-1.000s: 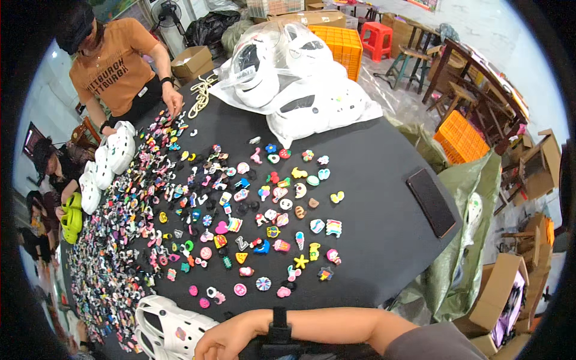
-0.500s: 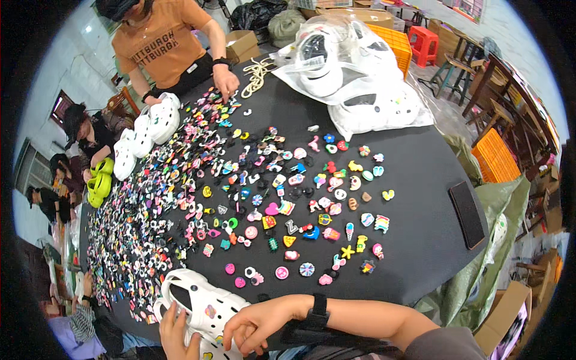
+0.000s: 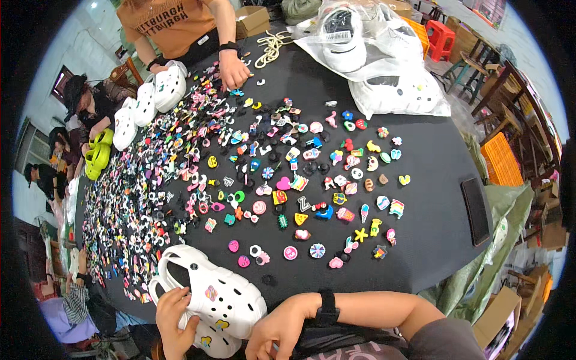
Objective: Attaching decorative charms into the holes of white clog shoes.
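A white clog (image 3: pixel 207 295) with small charms on its top lies at the near edge of the black table (image 3: pixel 438 180). My left hand (image 3: pixel 173 317) grips its near side. My right hand (image 3: pixel 281 329), with a black band on the wrist, sits curled just right of the clog's toe; what its fingers hold is hidden. A second white clog (image 3: pixel 211 343) shows beneath the first. Several colourful shoe charms (image 3: pixel 282 174) are spread across the table beyond the clog.
A person in an orange shirt (image 3: pixel 174 24) reaches onto the far side beside white clogs (image 3: pixel 150 99). Bagged white clogs (image 3: pixel 372 60) lie at the back right. A black phone (image 3: pixel 475 211) rests at the right edge. Green clogs (image 3: pixel 97 153) and other people are at left.
The view has tilted down and nearer. The white clog has come up to the table's near edge, my left hand has taken hold of it, and my right hand has drawn in beside it.
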